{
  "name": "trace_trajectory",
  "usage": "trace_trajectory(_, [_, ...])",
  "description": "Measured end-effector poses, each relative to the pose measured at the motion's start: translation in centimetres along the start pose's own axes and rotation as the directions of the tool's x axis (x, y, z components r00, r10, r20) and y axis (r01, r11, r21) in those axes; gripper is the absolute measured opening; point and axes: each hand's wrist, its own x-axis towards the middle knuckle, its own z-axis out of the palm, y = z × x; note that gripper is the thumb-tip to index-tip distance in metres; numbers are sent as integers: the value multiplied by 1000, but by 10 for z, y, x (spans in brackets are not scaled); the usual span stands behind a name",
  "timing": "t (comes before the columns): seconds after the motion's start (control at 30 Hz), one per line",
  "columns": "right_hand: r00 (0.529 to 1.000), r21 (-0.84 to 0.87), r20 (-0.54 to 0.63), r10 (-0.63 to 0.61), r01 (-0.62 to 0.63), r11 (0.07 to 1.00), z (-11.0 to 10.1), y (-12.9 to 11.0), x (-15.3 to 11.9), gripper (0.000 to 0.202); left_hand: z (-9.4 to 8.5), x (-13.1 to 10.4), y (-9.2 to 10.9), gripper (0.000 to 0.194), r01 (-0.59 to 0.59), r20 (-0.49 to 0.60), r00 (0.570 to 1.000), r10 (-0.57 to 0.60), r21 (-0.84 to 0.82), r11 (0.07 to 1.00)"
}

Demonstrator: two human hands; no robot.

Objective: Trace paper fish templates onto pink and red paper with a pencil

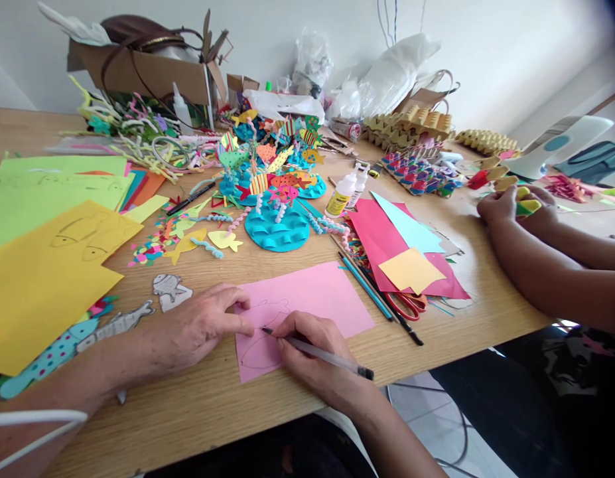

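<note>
A sheet of pink paper lies on the wooden table before me, with fish outlines drawn in thin dark lines on its left part. My right hand grips a pen with a clear barrel and black end; its tip is at the drawn lines. My left hand rests at the sheet's left edge, thumb and forefinger extended onto the paper, holding nothing. Just beyond that hand lie grey paper fish cutouts, and a longer fish cutout is partly hidden behind my left forearm.
Yellow paper with pencilled fish lies left. Decorated paper fish stand on blue discs ahead. Glue bottles, red paper, scissors and brushes sit right of centre. At far right, another person's hands hold a small coloured piece.
</note>
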Motion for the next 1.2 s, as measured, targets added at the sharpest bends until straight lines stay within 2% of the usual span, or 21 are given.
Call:
trace_trajectory(0.3, [1000,35,0,13,-13,999,-2,1,0,15,-5,2,0,47,-35,27,999,34,44,998])
trace_trajectory(0.87, [1000,23,-1,-3,3,1000,-1,0,0,16,2,-1,-3,48,-29,-37,999,28,-6,1000])
trace_trajectory(1.07, [1000,18,-3,-10,10,1000,0,0,0,16,-1,0,-2,47,-32,-4,999,32,13,999])
trace_trajectory(1.2, [1000,34,-10,4,-4,999,-1,0,0,16,0,0,-2,46,-41,-21,999,42,11,999])
